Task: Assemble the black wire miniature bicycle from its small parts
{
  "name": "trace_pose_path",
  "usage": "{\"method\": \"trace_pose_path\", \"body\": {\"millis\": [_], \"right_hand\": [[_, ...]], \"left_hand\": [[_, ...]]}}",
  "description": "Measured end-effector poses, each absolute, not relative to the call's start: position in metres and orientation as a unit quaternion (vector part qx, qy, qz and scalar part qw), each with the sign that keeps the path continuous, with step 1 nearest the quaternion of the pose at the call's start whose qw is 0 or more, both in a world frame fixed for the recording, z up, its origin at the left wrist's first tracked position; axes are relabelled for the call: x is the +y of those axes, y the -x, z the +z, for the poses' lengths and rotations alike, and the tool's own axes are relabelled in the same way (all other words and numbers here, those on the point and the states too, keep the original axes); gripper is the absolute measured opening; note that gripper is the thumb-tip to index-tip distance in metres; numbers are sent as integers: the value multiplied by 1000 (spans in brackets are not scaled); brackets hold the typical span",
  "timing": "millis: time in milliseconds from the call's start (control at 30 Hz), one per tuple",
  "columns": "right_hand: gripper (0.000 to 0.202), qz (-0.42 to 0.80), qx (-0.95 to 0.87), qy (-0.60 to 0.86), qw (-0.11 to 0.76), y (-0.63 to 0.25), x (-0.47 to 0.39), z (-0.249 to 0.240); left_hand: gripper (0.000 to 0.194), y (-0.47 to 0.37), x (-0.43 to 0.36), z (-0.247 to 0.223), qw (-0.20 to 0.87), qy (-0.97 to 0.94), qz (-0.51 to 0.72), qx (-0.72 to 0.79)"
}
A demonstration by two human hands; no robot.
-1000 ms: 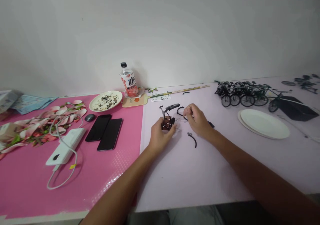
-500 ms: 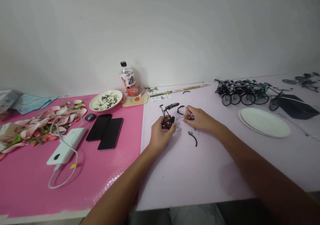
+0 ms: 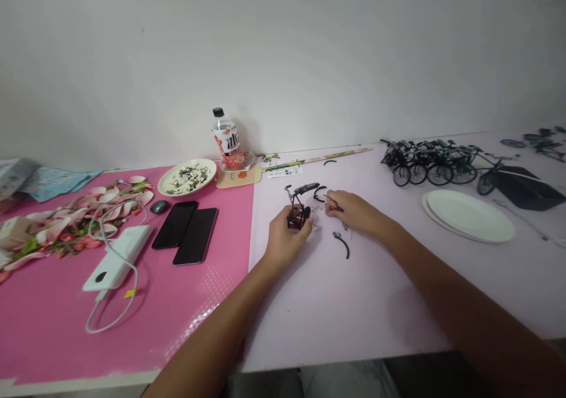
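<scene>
My left hand (image 3: 285, 236) is closed around a small black model bicycle frame (image 3: 301, 200), which it holds up over the pale tabletop. Just to the right, my right hand (image 3: 349, 208) has its fingers pinched together on a small dark piece, too small to name. Beyond the fingertips lies a curved black part (image 3: 318, 194). Nearer to me, another curved black strip (image 3: 342, 247) rests by the right hand, with tiny grey pieces at its upper end. Some small clear or grey bits between the hands are hard to make out.
Several assembled model bicycles (image 3: 435, 162) stand at the back right, near white plates (image 3: 471, 216) and a black box (image 3: 528, 188). Left are two phones (image 3: 194, 237), a power bank (image 3: 117, 258) with cable, a plate of small parts (image 3: 163, 188), a bottle (image 3: 229, 144) and artificial petals (image 3: 79, 224).
Both hands stay almost in place. The right hand's fingers have shifted slightly, and the bicycle frame in the left hand has moved very little.
</scene>
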State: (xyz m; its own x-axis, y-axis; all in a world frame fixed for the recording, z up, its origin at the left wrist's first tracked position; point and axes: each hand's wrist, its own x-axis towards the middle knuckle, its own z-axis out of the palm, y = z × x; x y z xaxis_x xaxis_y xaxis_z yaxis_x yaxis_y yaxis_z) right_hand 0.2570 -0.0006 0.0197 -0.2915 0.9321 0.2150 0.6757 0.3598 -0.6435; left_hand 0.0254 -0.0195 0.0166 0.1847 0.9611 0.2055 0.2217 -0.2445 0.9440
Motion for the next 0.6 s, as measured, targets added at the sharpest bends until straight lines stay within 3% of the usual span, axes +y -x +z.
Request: {"method": "trace_pose_path", "body": {"millis": [233,467,600], "right_hand": [[18,201,-761,543,291,-248,2,8],[27,155,-735,457,475,-221,-8,13],[26,116,-742,427,503,-208,-16,15]], "left_hand": [[33,-26,-20,17,420,-642,452,456],[40,-30,-17,15,516,-558,487,431],[40,-30,-16,15,527,-552,486,425]]}}
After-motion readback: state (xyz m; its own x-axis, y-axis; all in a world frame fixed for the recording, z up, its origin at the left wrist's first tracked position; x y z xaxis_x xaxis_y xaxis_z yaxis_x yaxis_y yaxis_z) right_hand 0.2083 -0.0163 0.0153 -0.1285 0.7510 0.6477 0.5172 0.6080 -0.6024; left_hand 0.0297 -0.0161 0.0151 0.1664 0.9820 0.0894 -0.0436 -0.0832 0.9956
